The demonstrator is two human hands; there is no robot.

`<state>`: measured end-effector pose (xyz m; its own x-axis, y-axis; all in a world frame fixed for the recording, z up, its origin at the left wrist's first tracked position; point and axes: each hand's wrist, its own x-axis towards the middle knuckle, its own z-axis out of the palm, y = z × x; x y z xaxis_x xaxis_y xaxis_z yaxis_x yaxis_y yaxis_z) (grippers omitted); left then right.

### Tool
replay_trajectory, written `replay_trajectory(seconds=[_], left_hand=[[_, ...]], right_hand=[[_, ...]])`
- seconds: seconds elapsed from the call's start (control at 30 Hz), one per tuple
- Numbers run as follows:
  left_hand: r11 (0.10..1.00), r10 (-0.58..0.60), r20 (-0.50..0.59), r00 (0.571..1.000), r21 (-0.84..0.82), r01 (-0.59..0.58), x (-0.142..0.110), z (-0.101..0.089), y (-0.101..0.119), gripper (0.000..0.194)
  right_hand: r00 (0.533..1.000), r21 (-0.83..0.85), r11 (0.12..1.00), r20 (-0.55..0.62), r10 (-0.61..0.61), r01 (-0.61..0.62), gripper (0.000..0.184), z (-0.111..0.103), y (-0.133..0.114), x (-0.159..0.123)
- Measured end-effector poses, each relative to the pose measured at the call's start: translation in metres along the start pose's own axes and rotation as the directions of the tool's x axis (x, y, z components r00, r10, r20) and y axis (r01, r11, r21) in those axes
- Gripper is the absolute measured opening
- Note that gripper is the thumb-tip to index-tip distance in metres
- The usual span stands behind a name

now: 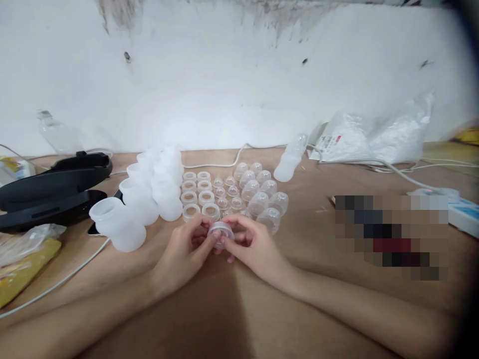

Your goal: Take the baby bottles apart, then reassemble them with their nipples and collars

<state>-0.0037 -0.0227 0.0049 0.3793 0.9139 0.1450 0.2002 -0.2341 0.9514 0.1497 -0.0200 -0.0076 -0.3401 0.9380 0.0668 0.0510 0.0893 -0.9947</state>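
Note:
My left hand point(186, 251) and my right hand point(253, 248) meet at the middle of the brown table point(307, 239), fingers curled around one small clear plastic ring cap point(221, 232) held between them. Just behind the hands lie rows of white screw rings point(197, 193), small clear nipples point(225, 192) and clear dome caps point(262, 197). To the left stand several translucent white bottle bodies point(149, 194), the nearest one lying on its side point(118, 223).
A black device point(52, 187) sits at the far left with a yellow packet in clear wrap point(22, 259) in front. White cables point(56, 284) cross the table. An assembled bottle point(290, 158) and plastic bags point(377, 134) lie at the back right by the white wall.

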Motion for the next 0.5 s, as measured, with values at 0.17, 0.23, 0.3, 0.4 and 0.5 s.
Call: replay_trajectory(seconds=[0.17,0.23,0.3,0.4,0.5], left_hand=[[0.999,0.024,-0.035,0.999,0.024,-0.023,-0.0053,0.0003,0.0019,0.014],[0.996,0.025,-0.049,0.998,0.085,-0.021,-0.0065,0.0004,0.0021,0.015],[0.987,0.024,-0.064,0.998,0.160,-0.014,-0.0067,0.0010,0.0022,0.016],[0.976,0.033,-0.074,0.997,0.219,-0.016,-0.0057,0.0022,0.0026,0.016],[0.977,0.030,-0.057,0.998,0.214,-0.017,-0.0043,0.0028,0.0029,0.016]], right_hand=[[0.999,0.017,0.999,0.033,-0.028,0.028,0.018,-0.0013,-0.0026,-0.0017],[0.997,-0.045,0.997,0.055,-0.059,0.062,0.018,-0.0014,-0.0039,-0.0034],[0.995,-0.129,0.988,0.063,-0.081,0.089,0.018,-0.0012,-0.0045,-0.0048],[0.994,-0.216,0.970,0.053,-0.100,0.109,0.016,-0.0010,-0.0037,-0.0058],[0.992,-0.256,0.959,0.040,-0.119,0.126,0.014,-0.0015,-0.0018,-0.0057]])
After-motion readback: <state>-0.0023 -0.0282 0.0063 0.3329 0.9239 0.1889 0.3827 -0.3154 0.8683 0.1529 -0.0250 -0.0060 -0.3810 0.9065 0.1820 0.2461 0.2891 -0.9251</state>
